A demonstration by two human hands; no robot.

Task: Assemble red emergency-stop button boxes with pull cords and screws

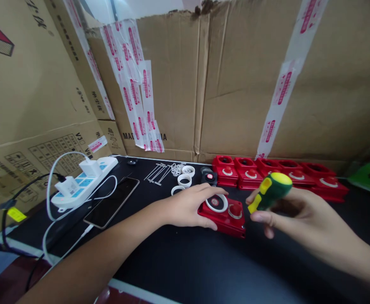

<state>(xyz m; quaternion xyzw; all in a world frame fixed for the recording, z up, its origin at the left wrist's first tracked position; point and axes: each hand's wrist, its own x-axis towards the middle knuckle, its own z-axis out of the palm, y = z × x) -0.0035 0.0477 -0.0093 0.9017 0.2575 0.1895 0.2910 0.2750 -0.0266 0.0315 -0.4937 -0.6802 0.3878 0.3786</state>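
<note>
My left hand (189, 204) grips a red box-shaped device (224, 226) that rests on the black table, thumb along its near side and fingers over the back. On top of the device are a white ring (219, 211) around a dark disc and a red dome-shaped button (235, 210). Just right of it, my right hand (302, 217) is closed around a screwdriver (275, 189) with a green and yellow handle. Its shaft cannot be made out. Loose white rings (184, 181) lie beyond my left hand, beside a dark square part (209, 177).
Several similar red devices (251, 179) stand in a row along the cardboard wall (235, 84). At the left are a phone (112, 202) and a white power strip (85, 181) with cables. Thin metal rods (158, 174) and a small white heap (178, 169) lie at the back.
</note>
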